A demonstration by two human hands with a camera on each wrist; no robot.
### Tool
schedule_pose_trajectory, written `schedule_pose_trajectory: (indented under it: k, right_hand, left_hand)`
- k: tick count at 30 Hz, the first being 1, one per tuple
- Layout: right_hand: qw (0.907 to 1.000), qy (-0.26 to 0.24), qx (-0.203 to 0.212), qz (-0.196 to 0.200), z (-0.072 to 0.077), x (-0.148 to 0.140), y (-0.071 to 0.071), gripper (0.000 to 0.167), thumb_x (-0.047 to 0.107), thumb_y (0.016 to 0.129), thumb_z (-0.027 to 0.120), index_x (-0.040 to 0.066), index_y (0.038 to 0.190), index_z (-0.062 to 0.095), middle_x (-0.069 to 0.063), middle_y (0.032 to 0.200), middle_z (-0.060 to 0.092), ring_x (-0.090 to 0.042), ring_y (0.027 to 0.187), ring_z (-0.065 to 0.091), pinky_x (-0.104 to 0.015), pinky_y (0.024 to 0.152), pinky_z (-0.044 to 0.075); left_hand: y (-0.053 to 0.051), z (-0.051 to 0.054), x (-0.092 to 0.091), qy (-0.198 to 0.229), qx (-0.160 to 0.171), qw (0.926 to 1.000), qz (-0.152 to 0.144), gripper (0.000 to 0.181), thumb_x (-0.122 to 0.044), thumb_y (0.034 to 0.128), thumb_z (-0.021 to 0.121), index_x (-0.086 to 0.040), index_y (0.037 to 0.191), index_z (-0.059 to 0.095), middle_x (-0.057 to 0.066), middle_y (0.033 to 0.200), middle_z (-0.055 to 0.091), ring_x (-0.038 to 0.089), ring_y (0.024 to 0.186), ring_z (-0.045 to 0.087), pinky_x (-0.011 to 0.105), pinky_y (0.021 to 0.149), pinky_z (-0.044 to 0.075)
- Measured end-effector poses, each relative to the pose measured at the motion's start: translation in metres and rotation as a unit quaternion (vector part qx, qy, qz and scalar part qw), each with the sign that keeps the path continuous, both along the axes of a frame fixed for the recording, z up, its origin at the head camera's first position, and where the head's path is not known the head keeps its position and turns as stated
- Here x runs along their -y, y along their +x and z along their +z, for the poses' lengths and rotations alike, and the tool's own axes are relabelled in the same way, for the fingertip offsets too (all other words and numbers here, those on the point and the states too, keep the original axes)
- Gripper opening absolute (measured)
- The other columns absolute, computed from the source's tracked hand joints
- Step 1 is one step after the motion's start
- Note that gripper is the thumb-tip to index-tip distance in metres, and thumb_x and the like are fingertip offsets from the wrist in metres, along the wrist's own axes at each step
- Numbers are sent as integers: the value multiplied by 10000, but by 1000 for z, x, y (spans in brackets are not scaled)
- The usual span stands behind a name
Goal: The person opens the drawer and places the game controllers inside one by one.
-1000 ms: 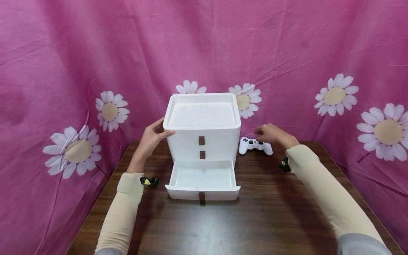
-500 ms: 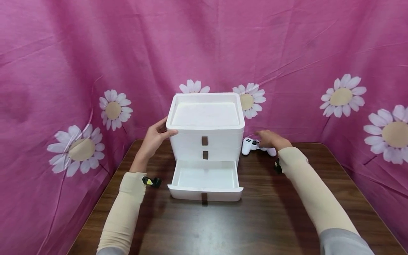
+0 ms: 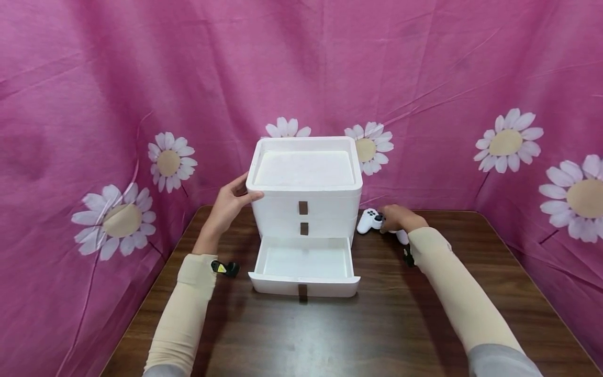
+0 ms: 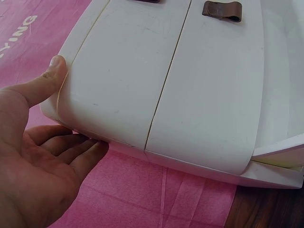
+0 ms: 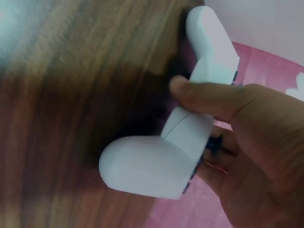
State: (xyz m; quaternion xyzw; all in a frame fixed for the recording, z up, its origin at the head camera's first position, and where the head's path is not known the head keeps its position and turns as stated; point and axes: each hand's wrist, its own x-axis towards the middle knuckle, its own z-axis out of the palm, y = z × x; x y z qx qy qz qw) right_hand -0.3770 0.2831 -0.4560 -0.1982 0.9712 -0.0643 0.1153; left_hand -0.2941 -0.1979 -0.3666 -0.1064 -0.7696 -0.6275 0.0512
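Note:
A white drawer unit (image 3: 304, 209) with brown pull tabs stands on the table, its bottom drawer (image 3: 306, 256) pulled out and bare inside. My left hand (image 3: 227, 206) grips the unit's upper left corner; in the left wrist view the thumb (image 4: 54, 71) lies on the front edge and the fingers bend against the side. To the right of the unit is a white game controller (image 3: 369, 222). My right hand (image 3: 399, 218) holds its middle from above, the thumb (image 5: 204, 95) across the near side and the other fingers around the far side, partly hidden by the controller (image 5: 147, 166).
A brown wooden table (image 3: 311, 335) carries everything. Pink cloth (image 3: 400, 78) with printed daisies hangs behind and along both sides. The open drawer juts forward at the middle, and the unit has a shallow tray top (image 3: 305, 170).
My right hand has come down and left onto the controller and now grips it; the controller looks slightly turned. The left hand stays on the unit's corner. The head view has shifted a little.

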Motion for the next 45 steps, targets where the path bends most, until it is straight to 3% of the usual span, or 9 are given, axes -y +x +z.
schedule_pose_trajectory:
  k: [5, 10, 16, 19, 25, 29, 36, 45]
  right_hand:
    - [9997, 20, 64, -214, -3, 1, 4, 679, 212, 797, 870, -65, 1373, 642, -274, 1215, 709, -428, 1136, 649, -583, 983, 527]
    - [9998, 65, 13, -163, -3, -1, 4, 611, 220, 787, 856, -47, 1312, 692, -226, 1145, 726, -385, 1069, 655, -562, 934, 538]
    - [9990, -445, -22, 2, 1, -1, 7, 612, 121, 764, 833, -94, 1315, 680, -242, 1120, 742, -311, 911, 624, -496, 844, 542]
    - [9986, -516, 2, -96, 2, -1, 6, 648, 129, 773, 855, -99, 1351, 668, -237, 1160, 750, -287, 904, 623, -479, 843, 549]
    - [9991, -375, -100, -149, 2, -2, 4, 598, 177, 771, 876, -51, 1302, 722, -179, 1077, 769, -300, 914, 645, -517, 863, 555]
    - [9991, -373, -168, -116, 2, -3, 4, 503, 192, 762, 886, -10, 1209, 775, -115, 974, 769, -271, 851, 638, -507, 820, 550]
    - [9990, -348, -282, -30, 10, -8, 7, 212, 229, 752, 899, 111, 848, 751, -8, 705, 592, -201, 697, 515, -403, 703, 458]
    - [9983, -344, -458, 83, 34, -12, 23, 212, 230, 729, 902, 155, 735, 704, 21, 664, 569, -173, 651, 486, -343, 623, 410]
  left_hand:
    - [0, 0, 0, -25, -5, 10000, 14, 776, -172, 958, 822, -134, 1635, 446, 124, 1579, 567, 263, 1373, 583, 183, 921, 557]
    - [0, 0, 0, -21, -10, 10000, 9, 780, -169, 955, 824, -131, 1635, 445, 124, 1581, 565, 262, 1378, 581, 182, 925, 554]
    - [0, 0, 0, -29, 35, 10000, 62, 779, -170, 953, 825, -126, 1633, 447, 127, 1587, 558, 272, 1397, 571, 180, 928, 549]
    - [0, 0, 1, -17, 35, 10000, 64, 780, -176, 954, 824, -128, 1635, 446, 126, 1590, 555, 271, 1398, 570, 181, 927, 549]
    - [-1, -1, 1, 1, 7, 10000, 46, 777, -179, 956, 823, -135, 1634, 448, 125, 1584, 562, 262, 1376, 581, 180, 910, 559]
    - [-1, -2, 1, -11, 29, 10000, 44, 774, -176, 960, 818, -136, 1637, 445, 131, 1580, 564, 264, 1370, 582, 179, 903, 562]
    - [0, -1, 1, -51, 74, 9999, 76, 785, -200, 958, 824, -151, 1641, 440, 117, 1591, 555, 261, 1380, 577, 186, 906, 557]
    - [1, -1, 0, -50, 77, 9999, 62, 777, -198, 963, 817, -158, 1642, 440, 109, 1598, 549, 258, 1372, 576, 190, 888, 561]
